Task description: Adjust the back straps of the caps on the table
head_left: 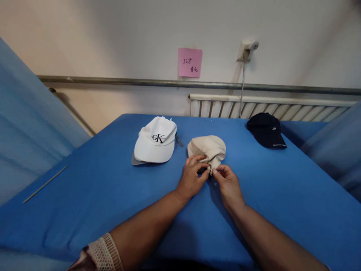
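Observation:
A beige cap (pixel 210 146) lies on the blue-covered table (pixel 135 203), its fabric creased toward me. At its near edge my left hand (pixel 193 175) is closed, with thumb and fingers pinching the cap. Just to the right, my right hand (pixel 228 183) also pinches the near edge between thumb and fingertips. The two hands almost meet there. What lies right between the fingertips is small and partly hidden. To the left rests a white cap (pixel 155 141) with black letters on its front, brim toward me. A dark navy cap (pixel 265 128) sits at the far right.
A thin stick (pixel 45 184) lies at the table's left side. Blue curtains (pixel 25 113) hang on both sides. Behind the table are a metal rail (pixel 135 82), a white radiator (pixel 220 107), a pink note (pixel 190 62) and a socket with a plugged-in cord (pixel 244 52).

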A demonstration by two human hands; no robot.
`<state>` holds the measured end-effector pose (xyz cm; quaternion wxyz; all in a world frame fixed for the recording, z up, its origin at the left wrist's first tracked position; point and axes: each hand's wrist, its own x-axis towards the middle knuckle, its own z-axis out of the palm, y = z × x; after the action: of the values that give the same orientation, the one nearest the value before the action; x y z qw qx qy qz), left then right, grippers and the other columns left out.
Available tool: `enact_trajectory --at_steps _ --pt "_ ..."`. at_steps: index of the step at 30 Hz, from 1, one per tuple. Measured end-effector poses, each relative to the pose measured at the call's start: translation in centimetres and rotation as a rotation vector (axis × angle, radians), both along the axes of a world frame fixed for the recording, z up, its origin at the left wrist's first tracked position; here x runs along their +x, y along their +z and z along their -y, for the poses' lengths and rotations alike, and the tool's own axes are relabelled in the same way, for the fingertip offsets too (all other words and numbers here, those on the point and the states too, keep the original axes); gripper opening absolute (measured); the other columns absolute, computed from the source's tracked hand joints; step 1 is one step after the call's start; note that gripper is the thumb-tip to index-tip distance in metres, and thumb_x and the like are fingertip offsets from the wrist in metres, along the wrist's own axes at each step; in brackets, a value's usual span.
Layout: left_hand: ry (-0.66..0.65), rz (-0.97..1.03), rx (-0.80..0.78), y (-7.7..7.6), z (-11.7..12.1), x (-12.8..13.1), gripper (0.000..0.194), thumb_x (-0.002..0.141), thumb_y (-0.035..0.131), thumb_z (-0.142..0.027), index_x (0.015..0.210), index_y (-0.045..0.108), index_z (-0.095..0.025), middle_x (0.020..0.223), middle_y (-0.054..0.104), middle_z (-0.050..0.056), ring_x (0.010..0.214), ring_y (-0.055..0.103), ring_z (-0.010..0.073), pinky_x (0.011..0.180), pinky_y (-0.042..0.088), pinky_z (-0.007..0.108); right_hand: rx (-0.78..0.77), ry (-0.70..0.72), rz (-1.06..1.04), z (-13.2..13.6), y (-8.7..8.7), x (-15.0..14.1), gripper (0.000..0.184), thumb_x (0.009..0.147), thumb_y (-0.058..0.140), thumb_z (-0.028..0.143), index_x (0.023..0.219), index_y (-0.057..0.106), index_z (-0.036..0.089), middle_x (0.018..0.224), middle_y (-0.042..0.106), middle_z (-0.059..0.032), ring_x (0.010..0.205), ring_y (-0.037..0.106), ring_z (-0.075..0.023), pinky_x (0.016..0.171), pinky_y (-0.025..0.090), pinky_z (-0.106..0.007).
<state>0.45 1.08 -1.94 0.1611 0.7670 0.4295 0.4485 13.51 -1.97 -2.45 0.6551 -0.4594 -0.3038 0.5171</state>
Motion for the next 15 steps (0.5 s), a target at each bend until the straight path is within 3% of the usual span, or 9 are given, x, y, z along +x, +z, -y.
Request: enact_trajectory --at_steps 7,15 --pt "0.019 0.079 -0.087 0.4 0.3 0.0 0.011 0.080 0.069 -0.023 0.090 0.068 -0.020 0.118 0.064 0.008 0.113 0.056 0.0232 0.099 0.045 0.045 0.002 0.047 -0.126 0.2 0.3 0.1 0.025 0.066 0.080 0.033 0.077 0.063 0.019 0.075 0.062 0.0025 0.066 0.052 -0.0103 0.064 0.040 -0.025" --pt "-0.002 0.038 0.037 1.1 0.8 -0.2 0.012 0.084 0.066 -0.024 0.096 0.067 -0.022 0.122 0.061 0.008 0.118 0.053 0.0224 0.103 0.041 0.045 -0.027 0.162 -0.333 0.2 0.7 0.3 0.019 0.068 0.080 0.027 0.080 0.067 0.020 0.082 0.067 0.0000 0.071 0.058 -0.0121 0.064 0.045 -0.025"
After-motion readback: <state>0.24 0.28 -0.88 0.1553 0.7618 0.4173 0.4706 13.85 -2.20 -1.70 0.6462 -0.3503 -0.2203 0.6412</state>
